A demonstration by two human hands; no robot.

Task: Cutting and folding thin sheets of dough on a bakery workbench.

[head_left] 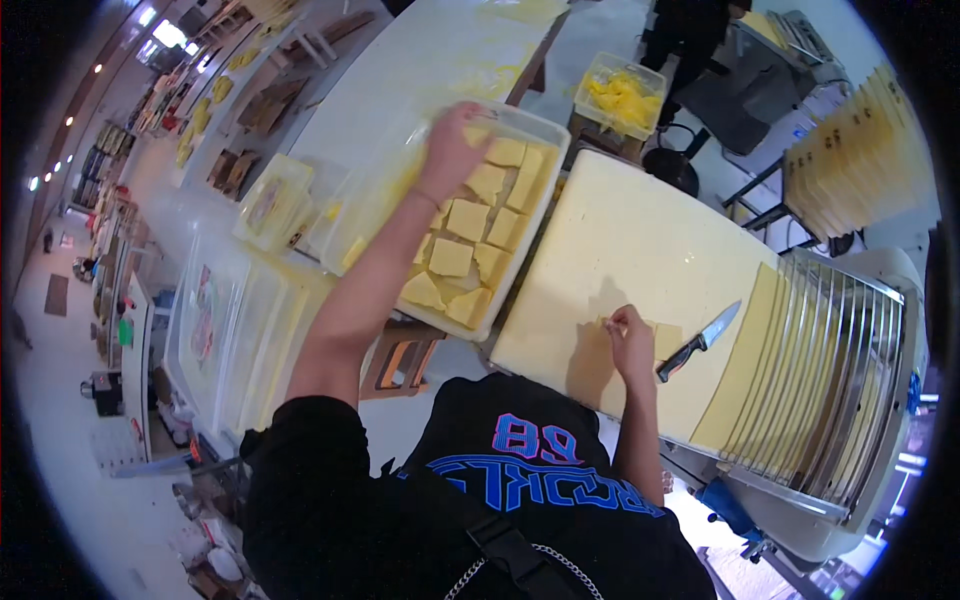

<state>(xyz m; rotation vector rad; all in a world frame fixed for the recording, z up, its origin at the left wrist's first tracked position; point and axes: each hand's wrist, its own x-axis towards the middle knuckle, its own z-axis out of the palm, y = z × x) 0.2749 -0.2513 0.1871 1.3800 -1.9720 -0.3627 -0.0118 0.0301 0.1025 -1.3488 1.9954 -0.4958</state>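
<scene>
My left hand (455, 150) reaches over the far left part of a pale plastic tray (480, 337), its fingers smeared by motion. Whether it holds anything I cannot make out. Several flat, squarish pieces of yellow dough (468, 220) lie in rows in the tray; some have ragged edges. On the cream board (610, 230), my right hand (630, 338) is closed, fingertips pinched at the edge of a thin dough piece (667, 340). Right of that hand lies a knife (702, 340) with a dark handle, its blade pointing away from me. Beyond it is a wide dough sheet (738, 365).
A machine with metal bars (820, 370) stands at the right, over the dough sheet. Yellow scraps fill a bin (622, 95) at the far side, near a person in dark clothes (690, 35). Stacked trays (850, 160) stand far right; clear lidded containers (230, 330) are at left.
</scene>
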